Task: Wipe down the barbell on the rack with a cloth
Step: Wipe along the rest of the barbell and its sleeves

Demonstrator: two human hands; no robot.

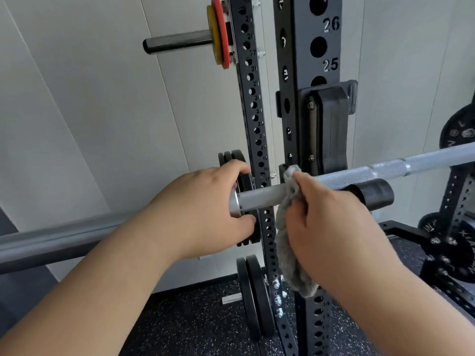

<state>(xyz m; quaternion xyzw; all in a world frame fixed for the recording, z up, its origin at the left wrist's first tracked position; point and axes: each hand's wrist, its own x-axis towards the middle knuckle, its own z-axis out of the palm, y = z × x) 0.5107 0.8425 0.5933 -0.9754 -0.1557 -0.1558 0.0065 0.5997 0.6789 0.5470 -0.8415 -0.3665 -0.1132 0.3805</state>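
Your left hand point(213, 204) is curled round the barbell point(259, 197) at the collar, where the bare shaft meets the thicker sleeve. Fingers go over the top, thumb tucked beneath. The sleeve runs down and left from that grip, out of the picture.

Your right hand point(331, 217) pinches the grey cloth point(290, 242) against the shaft, just right of the left hand. The cloth is folded over the top of the bar, and its long tail hangs straight down in front of the rack upright point(303, 60).

The barbell lies across the rack at a slant, rising to the right. Its knurled stretch shows beyond your right hand. It passes in front of the black hook point(329, 129) bolted to the upright, whose holes are marked 25 and 26. You cannot tell exactly where bar meets hook, since your right hand covers that spot.

A second holed upright point(246, 98) stands behind. High on it, a storage peg point(177, 42) carries a red plate point(221, 34) and a yellow plate point(212, 34). Black plates point(254, 291) hang low on the same upright, above the speckled floor point(192, 325). More black plates point(460, 129) sit at the far right.
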